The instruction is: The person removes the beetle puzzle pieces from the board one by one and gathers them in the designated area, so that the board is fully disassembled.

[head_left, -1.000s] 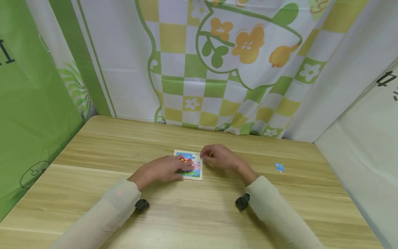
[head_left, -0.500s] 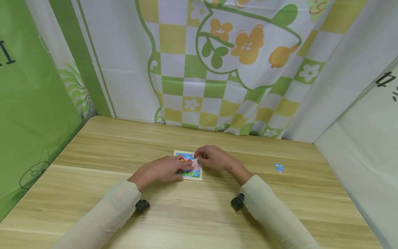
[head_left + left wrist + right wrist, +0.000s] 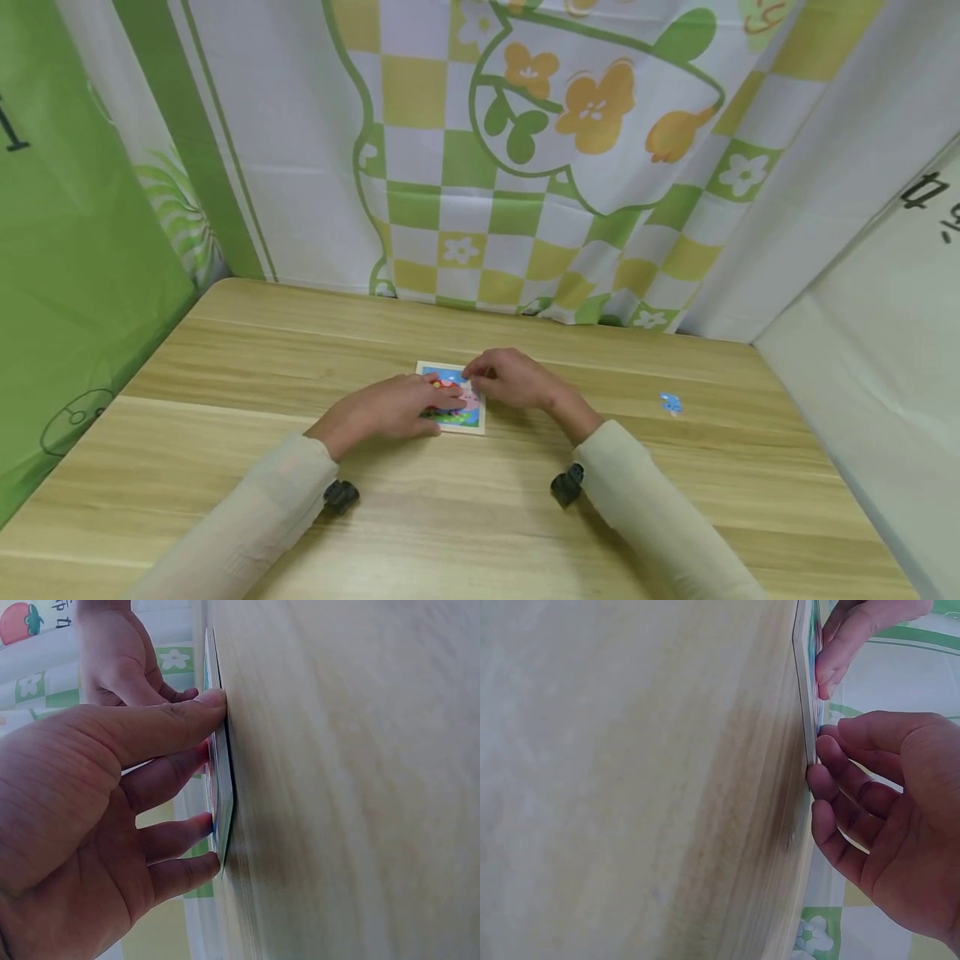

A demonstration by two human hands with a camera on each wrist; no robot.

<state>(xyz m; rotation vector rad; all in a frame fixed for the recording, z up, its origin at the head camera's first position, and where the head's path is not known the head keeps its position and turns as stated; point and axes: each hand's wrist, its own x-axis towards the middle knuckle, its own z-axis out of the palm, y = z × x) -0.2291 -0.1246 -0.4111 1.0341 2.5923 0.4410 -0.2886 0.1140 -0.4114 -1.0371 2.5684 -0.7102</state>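
Hands (image 3: 450, 398) on puzzle board (image 3: 453, 398), wooden table (image 3: 480, 508)

**Open tabletop all round, walled in beyond**

Left bare table (image 3: 225, 375) on the outer side of left hand (image 3: 390, 408) and right hand (image 3: 517, 382). Crowded together over puzzle board (image 3: 453, 419). Blocked beyond by curtain (image 3: 525, 167); interrupted only by loose blue piece (image 3: 672, 403) well right.

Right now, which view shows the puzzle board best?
Head view: the puzzle board lies face-up on the table, its picture partly visible between the left hand and right hand. Both wrist views catch only its thin edge, fingertips against it.
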